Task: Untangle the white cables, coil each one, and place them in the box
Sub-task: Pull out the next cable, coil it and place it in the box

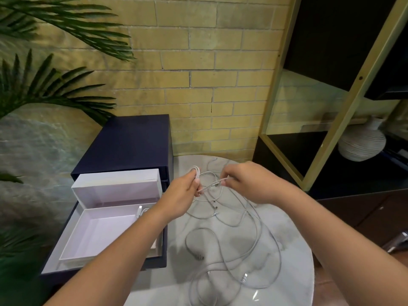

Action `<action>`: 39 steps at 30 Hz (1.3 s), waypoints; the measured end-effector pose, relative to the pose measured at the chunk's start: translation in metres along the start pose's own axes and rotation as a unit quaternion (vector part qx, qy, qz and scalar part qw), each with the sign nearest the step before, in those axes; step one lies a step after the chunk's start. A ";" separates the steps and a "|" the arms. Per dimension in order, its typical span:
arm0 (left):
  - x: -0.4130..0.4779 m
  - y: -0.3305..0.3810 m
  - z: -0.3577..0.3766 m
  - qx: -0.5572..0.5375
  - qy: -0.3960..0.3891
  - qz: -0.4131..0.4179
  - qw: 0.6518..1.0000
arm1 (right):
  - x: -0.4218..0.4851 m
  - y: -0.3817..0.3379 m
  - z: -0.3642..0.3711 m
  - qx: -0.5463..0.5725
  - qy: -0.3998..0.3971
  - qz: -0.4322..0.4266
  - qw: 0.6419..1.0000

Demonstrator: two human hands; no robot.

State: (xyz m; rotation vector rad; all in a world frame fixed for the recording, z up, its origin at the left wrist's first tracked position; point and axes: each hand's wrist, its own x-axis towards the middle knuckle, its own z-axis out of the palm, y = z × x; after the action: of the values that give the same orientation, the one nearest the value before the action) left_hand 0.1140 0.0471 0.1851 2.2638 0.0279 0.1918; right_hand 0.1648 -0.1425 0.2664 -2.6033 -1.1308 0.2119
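Several white cables (240, 235) lie tangled in loose loops on a round marble table (293, 250). My left hand (181, 195) is closed around a small coil of white cable (196, 172) above the table's far side. My right hand (245, 182) pinches the free end of that same cable (217, 183) between its fingertips, a short way right of the coil. The open white box (97, 235) sits to the left with its lid standing up behind it. One white cable (141, 211) lies inside at the box's far right corner.
The white box rests on a dark blue cabinet (128, 142) beside the table. Palm leaves (48, 85) hang over the left side. A dark shelf unit with a gold frame (331, 107) and a ribbed white vase (362, 142) stands at the right. A brick wall is behind.
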 end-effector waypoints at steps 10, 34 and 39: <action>-0.015 0.017 0.001 0.027 -0.033 0.046 0.998 | 0.016 0.009 -0.019 -0.043 0.104 -0.025 0.993; -0.010 0.066 -0.014 -0.253 0.024 0.008 0.967 | 0.033 0.050 0.007 0.254 0.290 0.032 0.922; -0.009 0.063 -0.016 -0.297 0.024 -0.008 0.954 | 0.033 0.054 0.009 0.201 0.307 0.045 0.929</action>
State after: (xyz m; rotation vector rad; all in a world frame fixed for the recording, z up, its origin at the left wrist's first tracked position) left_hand 0.1004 0.0179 0.2419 1.6565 0.0123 0.2127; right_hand 0.2223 -0.1511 0.2395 -2.1179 -0.6591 -0.3075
